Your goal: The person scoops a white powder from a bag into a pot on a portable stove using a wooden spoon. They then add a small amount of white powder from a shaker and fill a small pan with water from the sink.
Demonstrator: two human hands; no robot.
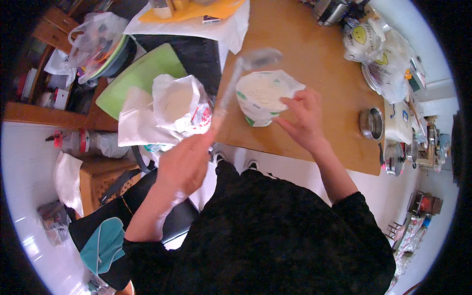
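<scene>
My left hand (186, 160) grips the handle of a ladle (233, 81), blurred by motion. Its bowl is raised just beyond a white plastic bag with green marks (254, 110), which is filled with pale powder (261, 88). The thumb and fingers of my right hand (304, 118) pinch that bag's rim on its right side. To the left stands an opened white bag with red print (201, 120), its rim spread wide. Pale powder (179, 101) shows inside it, lower than its rim.
Both bags stand near the front edge of a wooden table (306, 48). A green mat (147, 72) lies behind the left bag. On the right are a metal pot (371, 123) and knotted plastic bags (391, 70). A basin (114, 62) sits back left.
</scene>
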